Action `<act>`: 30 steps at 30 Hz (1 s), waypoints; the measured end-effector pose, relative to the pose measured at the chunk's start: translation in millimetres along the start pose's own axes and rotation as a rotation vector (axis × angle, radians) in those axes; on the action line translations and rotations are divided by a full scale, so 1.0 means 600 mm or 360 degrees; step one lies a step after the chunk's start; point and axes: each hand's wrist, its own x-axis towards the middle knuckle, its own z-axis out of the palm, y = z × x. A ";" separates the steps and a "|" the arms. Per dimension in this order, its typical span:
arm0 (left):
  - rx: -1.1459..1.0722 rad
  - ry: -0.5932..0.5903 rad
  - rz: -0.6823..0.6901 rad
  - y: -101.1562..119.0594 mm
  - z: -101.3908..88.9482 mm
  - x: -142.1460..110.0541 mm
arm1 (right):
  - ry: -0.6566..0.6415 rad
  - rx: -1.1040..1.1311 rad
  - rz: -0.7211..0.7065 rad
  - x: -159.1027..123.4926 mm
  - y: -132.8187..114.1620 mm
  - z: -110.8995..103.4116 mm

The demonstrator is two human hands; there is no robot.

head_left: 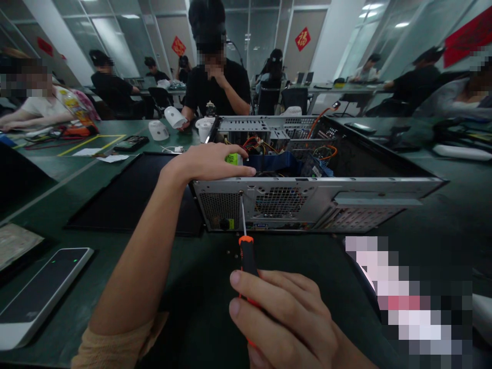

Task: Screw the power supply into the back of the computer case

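A desktop computer case (326, 187) lies on its side with its rear panel towards me and its upper side uncovered. My right hand (284, 318) is wrapped round the orange-and-black handle of a screwdriver (249, 256). Its shaft points away from me, and the tip meets the panel at a screw (241, 192) above the mesh of the power supply (220, 209). Across the top edge of the case rests my left hand (215, 161), fingers stretched out over the power supply with its yellow-green label. Cables and a blue part show inside the case.
Several small screws (232, 253) lie on the green table before the case. A black side panel (134, 197) is left of it. A white device (42, 294) sits at the near left, a blurred-out object at right. Across the table, a person (219, 82) sits beside white cameras (158, 130).
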 end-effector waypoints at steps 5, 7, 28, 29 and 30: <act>0.0000 0.0008 0.0010 0.000 0.001 0.000 | 0.0133 -0.0051 -0.0127 -0.005 0.008 0.012; 0.0007 0.0012 -0.0006 0.001 0.001 -0.001 | 0.0214 -0.0105 -0.0093 -0.003 0.004 0.018; 0.0013 0.0003 -0.0025 0.002 0.000 -0.001 | 0.0036 -0.0144 0.0112 0.002 -0.021 0.004; 0.0012 0.0002 -0.0024 0.002 0.000 -0.001 | 0.0126 -0.0068 -0.0017 0.001 -0.020 0.007; 0.0011 0.0003 -0.0023 0.002 0.000 -0.002 | 0.0146 -0.0047 -0.0015 0.002 -0.021 0.010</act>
